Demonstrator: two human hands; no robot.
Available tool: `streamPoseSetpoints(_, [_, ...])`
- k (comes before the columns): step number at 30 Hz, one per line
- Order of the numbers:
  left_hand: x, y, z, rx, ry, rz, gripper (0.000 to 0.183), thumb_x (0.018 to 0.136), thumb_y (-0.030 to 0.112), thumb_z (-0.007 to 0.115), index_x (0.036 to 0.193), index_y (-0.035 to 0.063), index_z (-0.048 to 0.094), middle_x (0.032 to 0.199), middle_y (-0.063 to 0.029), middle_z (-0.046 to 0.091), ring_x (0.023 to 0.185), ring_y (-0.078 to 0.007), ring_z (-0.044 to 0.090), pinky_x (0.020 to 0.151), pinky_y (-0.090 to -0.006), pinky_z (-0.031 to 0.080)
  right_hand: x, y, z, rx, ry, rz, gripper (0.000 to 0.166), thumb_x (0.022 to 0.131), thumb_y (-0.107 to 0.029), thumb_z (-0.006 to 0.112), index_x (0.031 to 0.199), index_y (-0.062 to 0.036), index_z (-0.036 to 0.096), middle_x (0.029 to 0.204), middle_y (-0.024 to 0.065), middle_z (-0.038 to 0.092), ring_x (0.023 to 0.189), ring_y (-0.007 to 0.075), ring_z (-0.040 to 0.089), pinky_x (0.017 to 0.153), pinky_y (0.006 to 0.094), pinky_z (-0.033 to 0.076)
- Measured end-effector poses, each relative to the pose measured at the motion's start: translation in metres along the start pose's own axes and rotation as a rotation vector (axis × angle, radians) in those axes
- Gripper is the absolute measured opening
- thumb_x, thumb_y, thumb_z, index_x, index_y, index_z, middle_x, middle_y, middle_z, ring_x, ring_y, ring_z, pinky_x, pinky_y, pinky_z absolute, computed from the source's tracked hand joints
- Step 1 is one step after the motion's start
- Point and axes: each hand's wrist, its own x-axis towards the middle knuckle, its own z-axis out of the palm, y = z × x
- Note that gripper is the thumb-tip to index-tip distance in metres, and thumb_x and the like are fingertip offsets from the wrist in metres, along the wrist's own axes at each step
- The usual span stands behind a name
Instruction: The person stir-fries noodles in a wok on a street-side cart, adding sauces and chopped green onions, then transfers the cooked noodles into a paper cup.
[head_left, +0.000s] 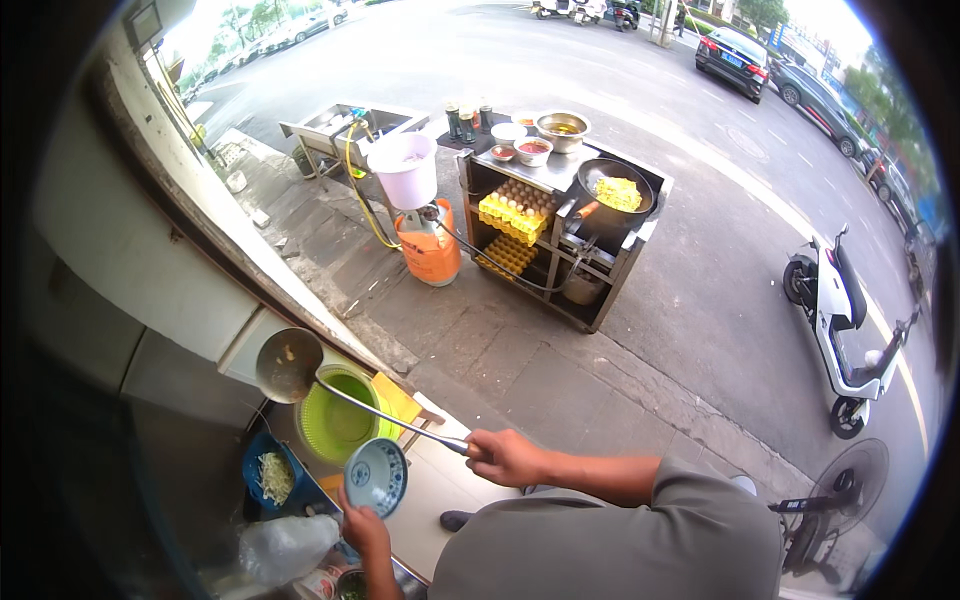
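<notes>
My right hand (504, 457) grips the handle of a long metal ladle (386, 418), whose bowl reaches left above a green plastic basket (337, 416). Food residue clings to the ladle's bowl. With my left hand (365, 527) I hold a blue-and-white patterned bowl (376, 478) by its rim, tilted so that its inside shows. Just left of it, a blue plastic basket (274, 472) contains pale shredded vegetable. A clear plastic bag (289, 547) lies beside my left wrist. Farther off, a wok (616, 196) with yellow fried food (619, 194) sits on a cooking cart.
The metal cart (547, 169) carries sauce bowls (534, 151), bottles (466, 124) and egg trays (517, 210). An orange gas cylinder (427, 247) supports a white bucket (405, 171); its hose (495, 264) runs to the cart. A fan (840, 487) and white scooter (844, 330) stand at right.
</notes>
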Motion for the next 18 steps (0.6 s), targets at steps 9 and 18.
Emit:
streamPoseSetpoints(9, [-0.253, -0.294, 0.047, -1.0, 0.511, -1.52, 0.048, 0.104, 0.029, 0.047, 0.143, 0.0004, 0.047, 0.129, -0.0209, 0.064, 0.108, -0.0262, 0.067, 0.095, -0.0386, 0.051, -0.033, 0.023, 0.003, -0.01, 0.193, 0.19, 0.025, 0.09, -0.009, 0.072, 0.083, -0.0039, 0.048, 0.066, -0.0004, 0.043, 0.063, 0.0075, 0.04, 0.059, 0.0291, 0.043])
streamPoseSetpoints(18, [-0.304, -0.27, 0.069, -1.173, 0.2, -1.582, 0.047, 0.103, 0.03, 0.049, 0.141, 0.0017, 0.047, 0.126, -0.0199, 0.064, 0.107, -0.0278, 0.067, 0.092, -0.039, 0.052, -0.005, -0.016, 0.085, 0.184, -0.017, 0.188, 0.015, 0.092, -0.01, 0.072, 0.09, -0.0043, 0.058, 0.071, -0.0051, 0.05, 0.065, 0.0043, 0.047, 0.057, 0.0251, 0.041])
